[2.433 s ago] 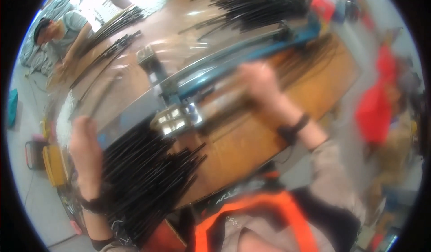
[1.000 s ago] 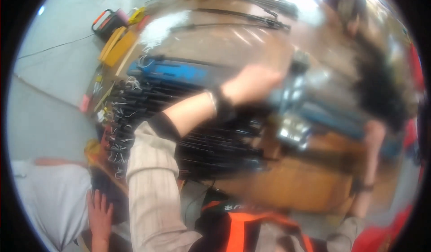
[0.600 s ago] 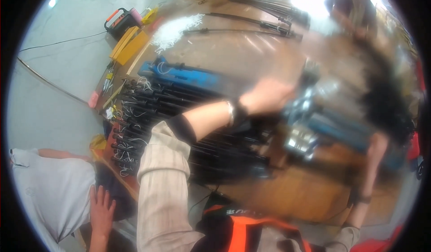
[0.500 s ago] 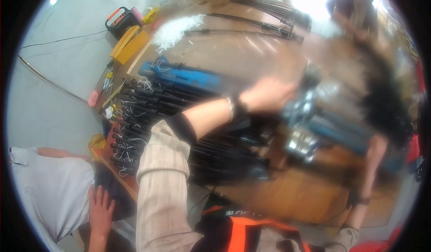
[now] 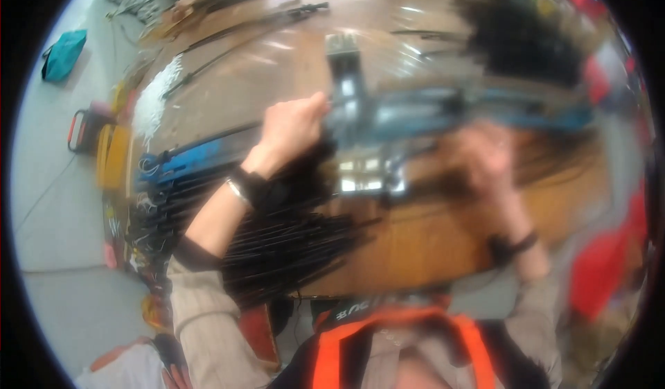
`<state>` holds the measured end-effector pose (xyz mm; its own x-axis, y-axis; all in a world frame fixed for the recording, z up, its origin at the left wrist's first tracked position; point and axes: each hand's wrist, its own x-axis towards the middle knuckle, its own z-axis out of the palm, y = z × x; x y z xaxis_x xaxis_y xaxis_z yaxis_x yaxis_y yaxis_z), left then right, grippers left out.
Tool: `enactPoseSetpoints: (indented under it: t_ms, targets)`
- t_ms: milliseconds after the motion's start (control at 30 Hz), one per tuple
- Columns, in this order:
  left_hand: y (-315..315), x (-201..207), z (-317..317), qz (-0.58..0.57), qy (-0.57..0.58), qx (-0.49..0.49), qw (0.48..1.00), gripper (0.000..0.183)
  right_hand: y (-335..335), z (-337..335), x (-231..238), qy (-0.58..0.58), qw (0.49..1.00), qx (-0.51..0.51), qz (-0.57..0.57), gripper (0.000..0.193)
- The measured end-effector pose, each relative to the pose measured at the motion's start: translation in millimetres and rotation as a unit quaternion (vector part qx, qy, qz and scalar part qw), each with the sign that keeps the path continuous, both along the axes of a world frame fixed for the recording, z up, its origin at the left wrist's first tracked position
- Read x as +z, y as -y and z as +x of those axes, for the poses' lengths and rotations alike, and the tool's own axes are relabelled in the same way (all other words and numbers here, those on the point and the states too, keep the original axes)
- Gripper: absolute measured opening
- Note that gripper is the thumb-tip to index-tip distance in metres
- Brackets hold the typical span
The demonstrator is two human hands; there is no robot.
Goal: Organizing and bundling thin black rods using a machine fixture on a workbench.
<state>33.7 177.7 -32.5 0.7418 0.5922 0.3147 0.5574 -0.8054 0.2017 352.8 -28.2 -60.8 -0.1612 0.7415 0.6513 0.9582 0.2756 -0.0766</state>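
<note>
My left hand (image 5: 294, 129) is closed in a fist at the left side of a shiny metal fixture (image 5: 350, 101); what its fingers hold, if anything, is hidden. Blurred by motion, my right hand (image 5: 485, 157) is at the near edge of a long blue bench jig (image 5: 547, 117) that runs right from the fixture. Its fingers cannot be made out. Below the fixture sits a bright metal block (image 5: 370, 174). Many thin black rods (image 5: 284, 250) lie in a pile under and beside my left forearm, with pale strings at their far-left ends.
A second blue jig (image 5: 190, 159) lies beyond the rods. White short sticks (image 5: 158, 101) are heaped at the table's left edge, near a yellow box (image 5: 113, 157). A dark bundle (image 5: 519, 36) covers the far right. Part of another person (image 5: 135, 368) shows at lower left.
The view has swung right, so the table's contents sit further left. My right hand has come in from the far right towards the fixture. My left hand stays beside the fixture.
</note>
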Motion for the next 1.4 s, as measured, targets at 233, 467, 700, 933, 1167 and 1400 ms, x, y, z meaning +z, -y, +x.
enactPoseSetpoints:
  t_ms: [233,467,700,933,1167,1400]
  targets:
    - [-3.6,3.3,4.1,-0.021,-0.035,0.015,0.999,0.007,2.1,-27.4,1.6,-0.067,0.997,0.006,-0.036,0.024]
    - [2.7,2.5,2.5,-0.015,-0.003,0.025,1.0,0.009,-17.9,-46.3,-6.2,-0.232,0.957,0.054,-0.166,0.022]
    - [-12.9,-16.2,6.0,0.125,0.068,-0.089,0.986,0.009,-12.4,-61.1,-4.6,-0.398,0.893,0.051,-0.204,0.013]
    - [-47.6,-4.1,-64.4,0.354,0.022,-0.055,0.933,0.007,55.1,-102.0,-38.5,0.014,0.976,0.115,-0.186,0.017]
    - [68.5,-39.1,-127.3,0.129,-0.093,-0.003,0.987,0.017,41.4,-117.1,-36.4,-0.035,0.942,0.11,-0.316,0.017]
    - [81.5,-43.6,-132.3,0.103,-0.062,-0.027,0.992,0.017,30.2,-115.9,-20.9,-0.237,0.883,0.123,-0.387,0.018]
